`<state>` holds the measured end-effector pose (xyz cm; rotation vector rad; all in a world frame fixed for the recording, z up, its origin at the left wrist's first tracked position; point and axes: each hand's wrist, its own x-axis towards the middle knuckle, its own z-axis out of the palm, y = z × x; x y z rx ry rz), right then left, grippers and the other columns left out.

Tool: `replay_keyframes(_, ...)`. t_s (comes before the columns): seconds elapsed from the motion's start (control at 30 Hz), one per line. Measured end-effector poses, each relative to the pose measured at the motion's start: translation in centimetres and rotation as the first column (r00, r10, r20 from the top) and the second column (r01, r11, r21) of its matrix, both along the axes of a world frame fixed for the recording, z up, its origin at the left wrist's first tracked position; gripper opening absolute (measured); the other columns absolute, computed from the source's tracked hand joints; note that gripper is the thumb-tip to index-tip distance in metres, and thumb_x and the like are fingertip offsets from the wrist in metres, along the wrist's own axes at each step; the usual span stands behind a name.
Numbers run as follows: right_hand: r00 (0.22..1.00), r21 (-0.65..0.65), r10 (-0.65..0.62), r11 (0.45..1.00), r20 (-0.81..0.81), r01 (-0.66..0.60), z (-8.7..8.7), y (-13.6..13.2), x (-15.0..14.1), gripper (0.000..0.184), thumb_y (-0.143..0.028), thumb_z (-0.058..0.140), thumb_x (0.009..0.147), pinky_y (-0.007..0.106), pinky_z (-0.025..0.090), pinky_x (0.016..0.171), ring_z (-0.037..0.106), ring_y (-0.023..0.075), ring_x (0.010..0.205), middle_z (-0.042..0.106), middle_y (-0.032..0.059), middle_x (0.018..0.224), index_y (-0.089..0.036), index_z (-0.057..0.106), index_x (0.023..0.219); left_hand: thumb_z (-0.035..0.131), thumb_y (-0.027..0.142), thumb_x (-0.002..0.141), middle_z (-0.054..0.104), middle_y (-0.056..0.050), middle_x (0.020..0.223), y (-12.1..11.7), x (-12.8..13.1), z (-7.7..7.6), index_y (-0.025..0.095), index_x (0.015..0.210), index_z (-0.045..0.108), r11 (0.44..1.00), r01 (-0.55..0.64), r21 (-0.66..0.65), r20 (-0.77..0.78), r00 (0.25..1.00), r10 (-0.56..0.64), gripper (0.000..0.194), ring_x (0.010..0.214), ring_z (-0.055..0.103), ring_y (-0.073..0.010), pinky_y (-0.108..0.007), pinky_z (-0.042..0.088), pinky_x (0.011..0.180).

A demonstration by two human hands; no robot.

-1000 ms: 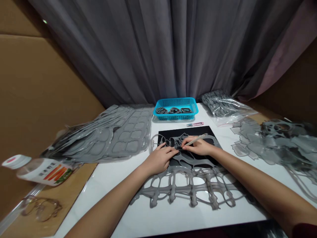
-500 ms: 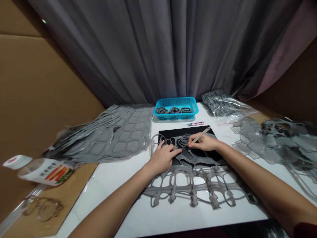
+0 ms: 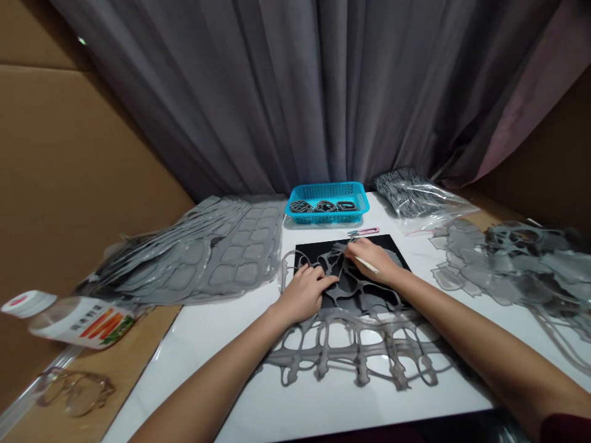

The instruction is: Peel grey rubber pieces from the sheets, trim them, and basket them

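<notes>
My left hand [image 3: 305, 290] lies on a grey cut-out sheet [image 3: 354, 354], its fingers spread and pressing near the sheet's far left part. The sheet is a web of thin grey strips with holes, lying partly over a black mat [image 3: 312, 248]. My right hand [image 3: 372, 257] is closed around a slim pale stick-like tool [image 3: 367, 264], whose handle end points toward me. Its fingertips are bent down at the sheet near the mat's far side. They hide the tool's tip and whatever lies directly beneath.
A blue basket [image 3: 290, 210] with several dark cut pieces stands behind the mat, near pink-handled thread snips [image 3: 364, 232]. Grey sheets [image 3: 240, 246] are stacked left; scraps [image 3: 466, 258] lie right. A filled clear bag [image 3: 410, 192], bottle [image 3: 76, 320] and glasses [image 3: 76, 391] are around.
My right hand has moved slightly away from me and tipped the tool lower. The dark patterned piece beside its fingertips is now mostly hidden. My left hand stays nearly in place.
</notes>
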<state>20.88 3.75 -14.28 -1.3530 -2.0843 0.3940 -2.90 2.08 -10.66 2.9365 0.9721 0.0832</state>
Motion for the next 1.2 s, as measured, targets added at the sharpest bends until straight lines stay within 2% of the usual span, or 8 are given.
replay_keyframes(0.17,0.890,0.118,-0.428,0.887,-0.159,0.447,0.9,1.8,5.0,0.026,-0.032,0.050,0.091,0.038,0.050,0.084,0.058,0.0187,0.099,0.056,0.0080,0.118,-0.019,0.057,0.112,0.043,0.002,0.073,0.054,-0.005,0.095,0.1,-0.2,0.2,0.026,0.121,0.055,1.000,-0.009,-0.005,0.003,1.000,0.009,0.055,0.088,0.051,-0.0211,-0.035,0.043,0.084)
replay_keyframes(0.3,0.772,0.137,-0.563,0.775,-0.294,0.617,2.1,2.0,9.6,0.032,-0.032,0.053,0.090,0.041,0.051,0.083,0.058,0.0200,0.099,0.056,0.0085,0.117,-0.016,0.053,0.117,0.044,0.004,0.074,0.056,-0.005,0.096,0.0,-0.3,0.3,0.027,0.120,0.056,1.000,-0.016,0.013,0.003,1.000,0.016,0.053,0.089,0.054,-0.0213,-0.037,0.042,0.084)
replay_keyframes(0.4,0.832,0.111,-0.468,0.849,-0.297,0.517,2.0,1.2,10.4,0.031,-0.033,0.052,0.090,0.040,0.051,0.082,0.059,0.0196,0.098,0.057,0.0083,0.117,-0.016,0.054,0.116,0.044,0.004,0.074,0.058,-0.008,0.104,-0.6,-0.2,0.5,0.025,0.115,0.058,0.998,-0.032,0.056,0.013,0.999,0.031,0.048,0.100,0.053,-0.0249,-0.049,0.033,0.096)
replay_keyframes(0.57,0.975,0.011,-0.071,0.997,-0.212,0.075,1.0,-0.9,6.8,0.025,-0.033,0.051,0.090,0.035,0.052,0.077,0.061,0.0157,0.087,0.061,0.0060,0.104,-0.015,0.058,0.106,0.047,0.014,0.079,0.050,-0.006,0.132,-1.4,0.0,1.8,0.022,0.110,0.057,0.997,0.028,0.076,0.038,0.999,-0.031,0.034,0.127,0.038,-0.0274,-0.056,0.007,0.109)
replay_keyframes(0.7,0.971,-0.055,0.127,0.989,-0.205,-0.141,1.1,-1.4,4.0,0.027,-0.040,0.050,0.089,0.032,0.050,0.074,0.060,0.0160,0.080,0.064,0.0051,0.082,-0.016,0.062,0.085,0.040,0.033,0.091,0.052,-0.006,0.133,-1.5,0.4,3.1,0.020,0.119,0.052,0.997,0.072,-0.004,0.076,0.995,-0.071,0.033,0.130,0.038,-0.0248,-0.052,0.009,0.112)
replay_keyframes(0.83,0.948,-0.128,0.214,0.960,-0.237,-0.249,1.6,-1.2,3.6,0.031,-0.045,0.052,0.086,0.029,0.049,0.071,0.061,0.0168,0.077,0.065,0.0055,0.081,-0.016,0.064,0.083,0.030,0.046,0.095,0.044,-0.007,0.141,-1.1,2.0,2.4,0.019,0.134,0.040,0.989,0.121,-0.090,0.020,0.993,-0.120,0.049,0.133,0.035,-0.0234,-0.049,0.016,0.112)
replay_keyframes(1.03,0.928,-0.187,0.207,0.944,-0.309,-0.273,1.3,-1.6,3.8,0.030,-0.044,0.055,0.084,0.028,0.049,0.071,0.061,0.0165,0.076,0.067,0.0053,0.080,-0.016,0.065,0.084,0.033,0.047,0.094,0.047,-0.012,0.138,-0.7,3.9,-0.2,0.015,0.133,0.043,0.995,0.058,-0.076,0.018,0.998,-0.057,0.052,0.130,0.039,-0.0259,-0.050,0.021,0.110)
replay_keyframes(1.2,0.915,-0.213,0.198,0.935,-0.353,-0.285,0.9,-1.4,3.3,0.030,-0.045,0.059,0.081,0.030,0.050,0.072,0.062,0.0173,0.077,0.068,0.0057,0.080,-0.016,0.066,0.082,0.031,0.047,0.094,0.047,-0.010,0.138,-0.7,3.8,-0.7,0.017,0.133,0.043,0.995,0.050,-0.083,0.030,0.998,-0.047,0.050,0.131,0.039,-0.0245,-0.049,0.024,0.109)
